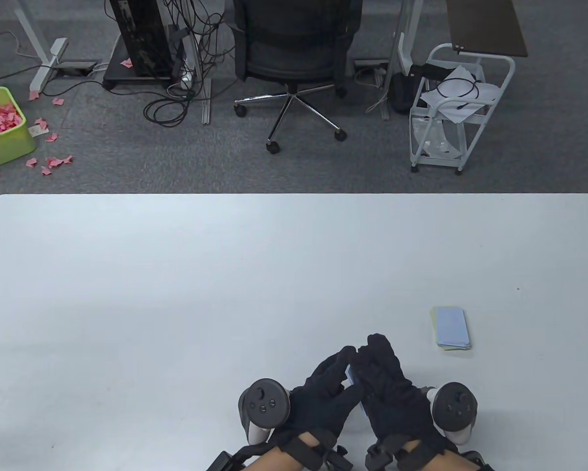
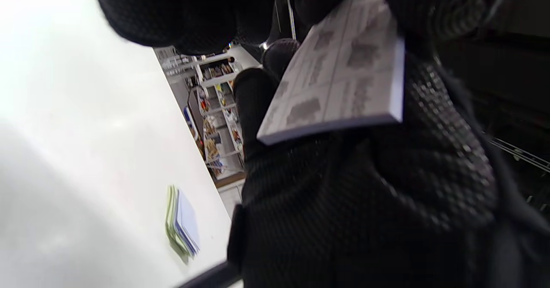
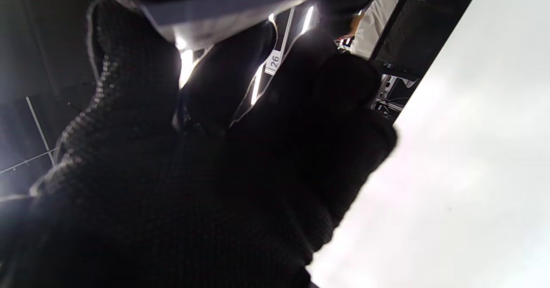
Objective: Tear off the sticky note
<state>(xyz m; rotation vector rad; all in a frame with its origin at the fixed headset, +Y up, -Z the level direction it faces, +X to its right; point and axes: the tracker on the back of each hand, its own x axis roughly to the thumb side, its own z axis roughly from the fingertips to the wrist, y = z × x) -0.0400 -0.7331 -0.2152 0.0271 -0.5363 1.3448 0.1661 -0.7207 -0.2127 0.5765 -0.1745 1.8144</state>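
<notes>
Sticky note pad: held off the worktop between both hands, near its front edge.
Left hand: grip pinches the pad.
Right hand: grip on the pad too — exact finger hold cannot be told.
Progress: no sheet seen torn free — tearing still to do.
Count: one pad in hand, one stack of loose notes, two hands.
</notes>
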